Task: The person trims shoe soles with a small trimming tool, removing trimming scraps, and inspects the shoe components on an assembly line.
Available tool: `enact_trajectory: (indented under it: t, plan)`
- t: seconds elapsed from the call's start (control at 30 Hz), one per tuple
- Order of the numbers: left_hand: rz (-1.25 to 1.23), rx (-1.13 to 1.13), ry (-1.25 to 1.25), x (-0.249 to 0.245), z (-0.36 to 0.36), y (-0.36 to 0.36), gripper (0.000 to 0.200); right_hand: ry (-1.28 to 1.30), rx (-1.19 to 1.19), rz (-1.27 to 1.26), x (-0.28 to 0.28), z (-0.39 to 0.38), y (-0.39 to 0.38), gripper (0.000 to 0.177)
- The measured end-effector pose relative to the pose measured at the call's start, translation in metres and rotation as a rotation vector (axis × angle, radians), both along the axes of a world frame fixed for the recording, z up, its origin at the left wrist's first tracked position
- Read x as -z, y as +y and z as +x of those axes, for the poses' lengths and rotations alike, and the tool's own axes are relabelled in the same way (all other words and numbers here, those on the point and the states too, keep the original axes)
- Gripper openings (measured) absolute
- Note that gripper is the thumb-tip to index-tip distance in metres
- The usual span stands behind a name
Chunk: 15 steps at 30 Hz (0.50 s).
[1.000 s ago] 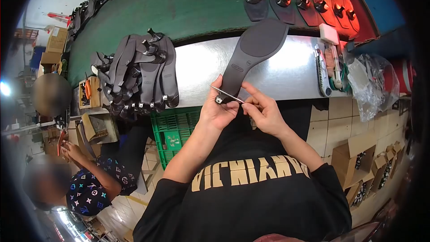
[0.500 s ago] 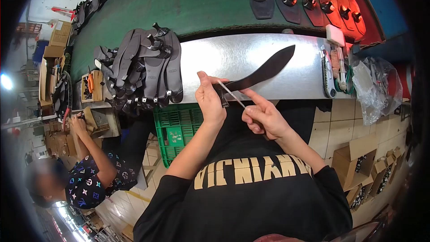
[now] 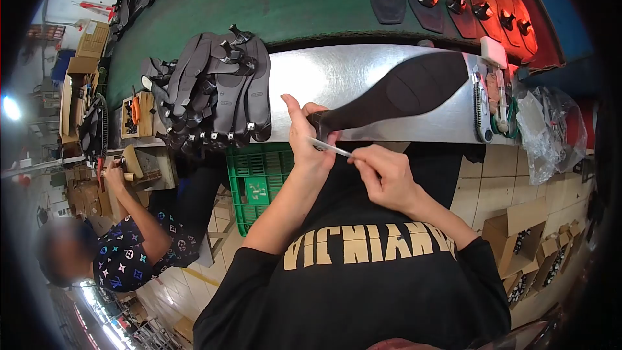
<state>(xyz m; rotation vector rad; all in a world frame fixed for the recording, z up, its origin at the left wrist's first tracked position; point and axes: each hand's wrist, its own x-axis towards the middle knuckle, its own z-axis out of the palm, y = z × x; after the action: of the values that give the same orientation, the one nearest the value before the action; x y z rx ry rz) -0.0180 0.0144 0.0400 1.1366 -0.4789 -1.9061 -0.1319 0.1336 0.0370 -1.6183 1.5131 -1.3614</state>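
A dark shoe sole (image 3: 414,87) has its broad face toward the camera, its narrow heel end in my left hand (image 3: 310,136). The fingers of that hand are wrapped round the heel, with the thumb sticking up. In my right hand (image 3: 389,175) a thin pale stick-like tool (image 3: 334,149) is pinched, and its far end meets the heel beside my left palm. Left of my hands, a pile of dark soles with heels (image 3: 223,91) lies on the metal tabletop (image 3: 304,65).
Several soles (image 3: 424,3) lie on the green surface (image 3: 304,0). A cutter (image 3: 483,107) and a plastic bag (image 3: 541,129) are at the right. A green crate (image 3: 256,185) stands below the table edge. At the left, a co-worker (image 3: 139,243) handles something near a wooden box.
The sole has turned from edge-on to show its broad face and swung right. My right forefinger has left the sole and curled in around the tool.
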Motion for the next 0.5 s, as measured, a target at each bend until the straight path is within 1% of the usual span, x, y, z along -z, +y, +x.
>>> enact_trajectory:
  t: [0.03, 0.07, 0.13, 0.17, 0.2, 0.27, 0.33, 0.37, 0.4, 0.47, 0.5]
  plan:
    - [0.006, 0.074, 0.138, 0.007, 0.004, -0.004, 0.064, 0.099, -0.083, -0.044, -0.002, 0.000, 0.003, 0.008]
    - [0.084, 0.074, 0.280, 0.008, 0.002, -0.006, 0.063, 0.015, -0.119, -0.027, -0.006, 0.006, 0.004, 0.008]
    - [0.372, 0.052, 0.404, 0.004, 0.000, -0.012, 0.060, -0.040, 0.042, -0.025, -0.006, 0.005, -0.003, 0.007]
    - [0.334, 0.064, 0.403, 0.002, -0.002, -0.007, 0.056, -0.020, 0.133, 0.044, -0.005, 0.000, -0.008, 0.003]
    - [0.435, 0.005, 0.393, -0.011, -0.008, -0.008, 0.054, 0.065, 0.157, 0.045, 0.001, -0.005, -0.013, 0.001]
    - [0.253, 0.164, 0.457, 0.015, 0.000, -0.012, 0.053, 0.030, 0.111, 0.093, 0.004, 0.001, -0.015, 0.004]
    - [0.303, 0.111, 0.486, 0.010, 0.004, -0.019, 0.052, -0.012, 0.033, 0.091, -0.002, 0.013, -0.017, 0.004]
    - [0.301, 0.028, 0.481, 0.002, 0.003, -0.025, 0.050, -0.068, -0.077, 0.042, -0.009, 0.015, -0.018, 0.004]
    - [0.251, -0.040, 0.483, -0.004, 0.007, -0.036, 0.048, 0.040, -0.195, -0.142, -0.012, 0.023, -0.019, 0.005]
    - [0.166, -0.178, 0.482, -0.019, 0.027, -0.061, 0.043, -0.017, -0.284, -0.128, -0.027, 0.035, -0.017, 0.007]
    - [0.078, -0.257, 0.434, -0.031, 0.043, -0.077, 0.045, 0.009, -0.208, -0.131, -0.027, 0.029, -0.023, 0.007]
